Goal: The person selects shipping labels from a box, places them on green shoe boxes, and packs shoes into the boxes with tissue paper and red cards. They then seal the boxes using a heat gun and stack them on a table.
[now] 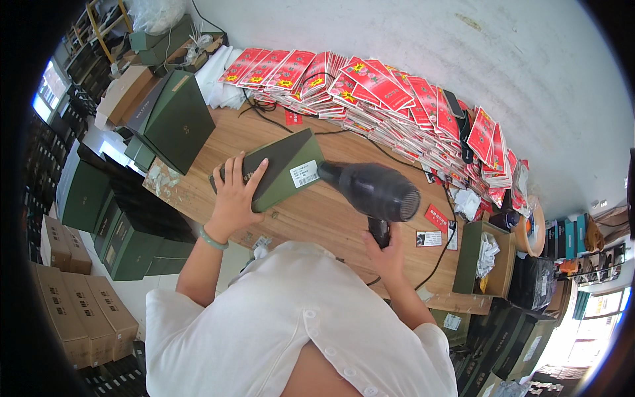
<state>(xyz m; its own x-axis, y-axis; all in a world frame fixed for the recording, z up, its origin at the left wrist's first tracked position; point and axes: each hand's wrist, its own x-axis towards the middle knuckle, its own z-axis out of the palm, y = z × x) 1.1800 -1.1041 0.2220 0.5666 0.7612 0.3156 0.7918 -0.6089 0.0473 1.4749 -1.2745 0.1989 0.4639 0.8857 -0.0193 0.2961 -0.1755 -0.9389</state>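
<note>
A green shoe box [291, 149] with a dark lid lies at an angle on the wooden table [317, 221]. My left hand [239, 188] spans its left part, fingers spread over the lid and thumb along the near edge. A white barcode label [304, 173] sits on the box's right end. In my right hand [387, 248] is the handle of a black hair dryer [374, 190]. Its nozzle points left, close to the labelled end; whether it touches cannot be made out.
Red printed packets [397, 99] lie heaped along the wall, with a dark cable [436, 258] in front. Another green box [173, 122] stands at the table's left end. An open box [469, 258] holding crumpled paper is at the right. Cartons [86, 311] stack lower left.
</note>
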